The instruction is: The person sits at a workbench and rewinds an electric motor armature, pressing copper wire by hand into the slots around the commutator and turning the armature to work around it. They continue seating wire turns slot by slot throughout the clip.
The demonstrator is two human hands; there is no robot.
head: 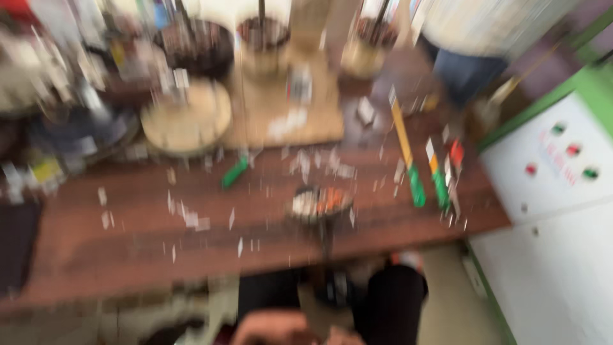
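**Figure. Head view, looking down past the desk edge; the whole frame is motion-blurred.**

The hands (287, 329) appear only as a pale pink smear at the bottom centre of the frame, low between two dark trouser legs (393, 300). Whether they are apart, together or closed on anything cannot be told, and left cannot be separated from right. They are below the near edge of the desk (96, 255) and touch nothing on it.

The thing nearest to them is a small round bowl (319, 203) at the centre of the frame, close to the desk's near edge, with white and orange contents. A dark stem seems to run down from it towards the lap, but its nature is unclear. White paper scraps (191, 219) lie scattered over the brown top to the left of the bowl and above it. A green marker (235, 172) lies tilted, up and to the left of the bowl. Two long sticks (416, 185) with green ends lie to its right.

Farther back, in the upper centre, are a round wooden disc (186, 118), a flat board (287, 108) and several pots (262, 38). A second person (466, 70) stands at the upper right. A white cabinet (549, 191) with green trim and red and green buttons fills the right side.

Handling note, as a judgement: the bowl sits near the edge among loose scraps. A reach for it would go best with the head held still, coming straight up from below and well apart from the sticks.
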